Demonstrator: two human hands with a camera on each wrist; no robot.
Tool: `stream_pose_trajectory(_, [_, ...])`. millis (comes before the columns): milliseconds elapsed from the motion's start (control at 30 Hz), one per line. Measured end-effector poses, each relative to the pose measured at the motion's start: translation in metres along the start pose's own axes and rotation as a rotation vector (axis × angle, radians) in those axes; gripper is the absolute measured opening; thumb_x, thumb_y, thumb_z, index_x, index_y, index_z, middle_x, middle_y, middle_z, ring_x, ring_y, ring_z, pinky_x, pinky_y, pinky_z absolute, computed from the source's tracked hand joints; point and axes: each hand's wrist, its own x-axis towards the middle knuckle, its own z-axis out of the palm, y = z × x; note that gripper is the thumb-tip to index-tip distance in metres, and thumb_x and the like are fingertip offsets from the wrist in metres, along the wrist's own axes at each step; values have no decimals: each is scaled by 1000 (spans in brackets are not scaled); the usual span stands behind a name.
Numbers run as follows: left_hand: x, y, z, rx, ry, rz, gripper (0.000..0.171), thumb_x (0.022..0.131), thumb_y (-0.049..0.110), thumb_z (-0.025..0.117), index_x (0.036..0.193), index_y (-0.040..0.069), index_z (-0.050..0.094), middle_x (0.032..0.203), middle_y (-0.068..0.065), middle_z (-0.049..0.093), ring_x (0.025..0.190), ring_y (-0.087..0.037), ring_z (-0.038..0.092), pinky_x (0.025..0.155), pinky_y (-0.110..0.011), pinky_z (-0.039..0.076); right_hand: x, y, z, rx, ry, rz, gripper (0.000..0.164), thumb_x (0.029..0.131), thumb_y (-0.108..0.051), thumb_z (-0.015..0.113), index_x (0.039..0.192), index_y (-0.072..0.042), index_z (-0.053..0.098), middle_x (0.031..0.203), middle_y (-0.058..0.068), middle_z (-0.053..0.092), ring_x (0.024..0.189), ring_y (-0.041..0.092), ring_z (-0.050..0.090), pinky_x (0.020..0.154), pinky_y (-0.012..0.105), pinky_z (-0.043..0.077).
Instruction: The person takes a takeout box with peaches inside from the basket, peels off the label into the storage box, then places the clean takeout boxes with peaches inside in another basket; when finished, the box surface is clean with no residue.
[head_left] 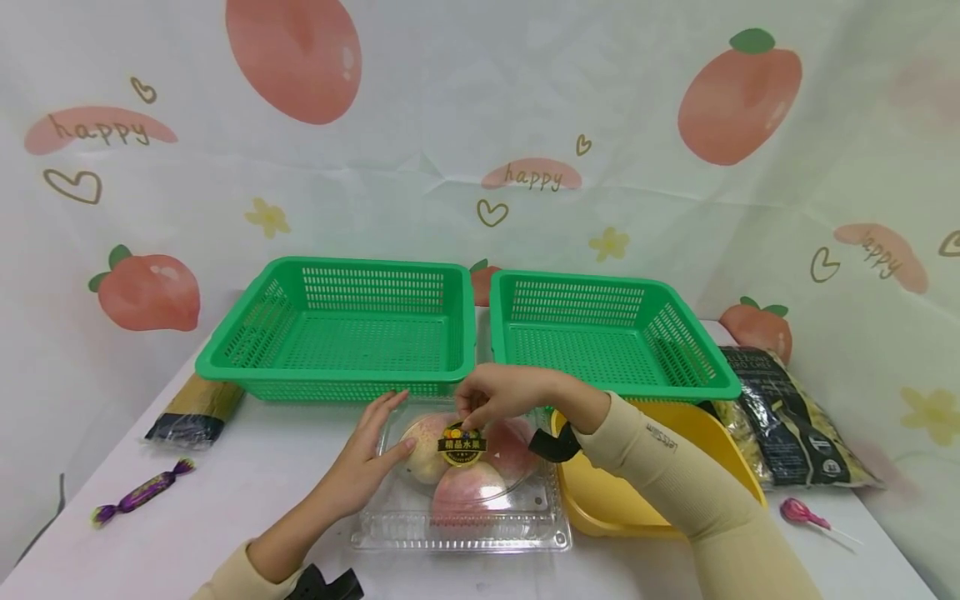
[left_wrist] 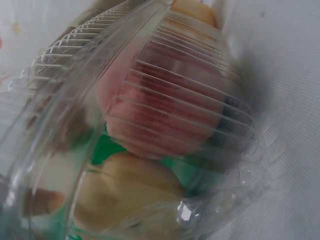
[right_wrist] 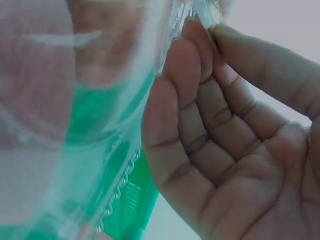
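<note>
A clear plastic clamshell box (head_left: 517, 531) stands on the white table before me, holding several peaches (head_left: 467, 493). On its lid sits a round black and gold sticker (head_left: 462, 450). My right hand (head_left: 512, 392) pinches the sticker's upper edge between thumb and index finger; the right wrist view shows its other fingers (right_wrist: 162, 110) curled beside the lid. Fingers extended, my left hand (head_left: 363, 471) rests on the box's left side, its thumb near the sticker. Through the ribbed plastic wall, the left wrist view shows a pink peach (left_wrist: 165, 105) and a yellowish one (left_wrist: 125, 192).
Two green baskets (head_left: 360, 375) (head_left: 615, 387) stand behind the box. A yellow basin (head_left: 622, 500) adjoins its right side. Farther right lie a black and gold packet (head_left: 795, 425) and a pink lollipop (head_left: 798, 511). At left are a gold packet (head_left: 198, 408) and a purple wrapped candy (head_left: 146, 492).
</note>
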Motion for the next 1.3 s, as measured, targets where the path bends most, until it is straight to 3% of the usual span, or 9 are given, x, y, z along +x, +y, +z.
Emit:
stream_pose_trajectory(167, [-1,-1,-1,-1,-3,-7,61,94,20,55,146,8,26,152,-23,14,138,-48,12,102,-72,18,-15,4,-10,33,90,32,12,91,-10,59,81,-4,60,74,1,62,71,31,57,59,21,44])
stream_pose_trajectory(333, [-2,-1,-1,-6,-1,-8,61,94,21,54,146,8,26,152,-24,14,138,-49,11,102,-71,19,-29,11,-14,74,106,52,11,91,-11,60,82,-4,61,76,2,66,73,26,62,66,30,53])
stream_pose_trajectory(500, [-2,-2,0,-11,-1,-2,61,94,19,55,146,6,26,151,-24,14,138,-49,11,102,-71,19,-40,22,-13,101,134,68,10,89,-11,62,83,-3,62,76,2,66,73,22,63,68,31,54])
stream_pose_trajectory(733, [-1,-3,0,-5,-1,-6,61,94,20,55,146,8,27,151,-23,15,138,-49,13,102,-71,20,-59,35,-11,132,205,94,9,88,-11,64,82,-4,62,74,0,62,72,29,60,68,39,53])
stream_pose_trajectory(1000, [0,-4,0,-10,-2,-9,61,94,21,55,146,9,26,151,-23,15,138,-48,13,102,-71,20,-87,51,-6,187,270,120,14,88,-14,64,82,-2,61,72,6,61,64,12,56,64,27,51])
stream_pose_trajectory(1300, [0,-2,1,-22,0,-8,61,94,20,55,146,9,26,151,-23,15,138,-48,13,102,-70,21,-117,68,7,233,333,193,17,88,-18,64,85,-1,62,73,8,62,64,13,58,63,28,51])
